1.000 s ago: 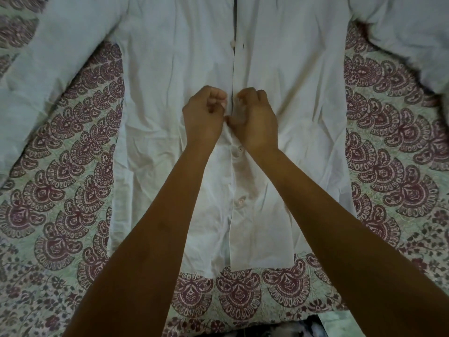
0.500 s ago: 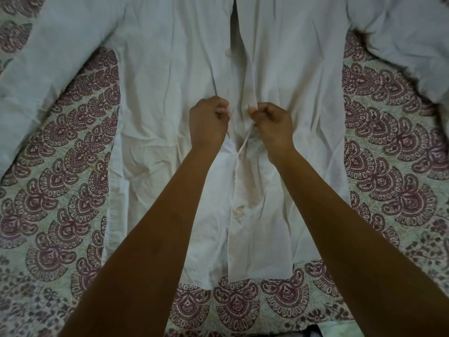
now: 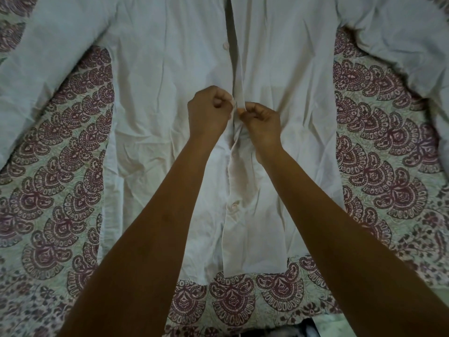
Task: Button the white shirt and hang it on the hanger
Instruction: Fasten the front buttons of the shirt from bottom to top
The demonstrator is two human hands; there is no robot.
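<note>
The white shirt [image 3: 158,98] lies flat and face up on a patterned bedsheet, sleeves spread to both sides. My left hand [image 3: 209,113] pinches the left front edge at mid-chest. My right hand [image 3: 261,122] pinches the right placket strip beside it, the two fists almost touching. Below my hands two buttons [image 3: 233,206] are fastened. Above them the front gapes open, with one loose button [image 3: 225,46] on the left edge. No hanger is in view.
The bedsheet [image 3: 60,166], pale green with maroon paisley motifs, lies under the shirt on all sides. A dark gap and a pale object [image 3: 313,328] show at the bottom edge of the view.
My hands moved up the placket from a lower button, parted briefly while lifting the two edges, and have come together again. The front above them has opened wider.
</note>
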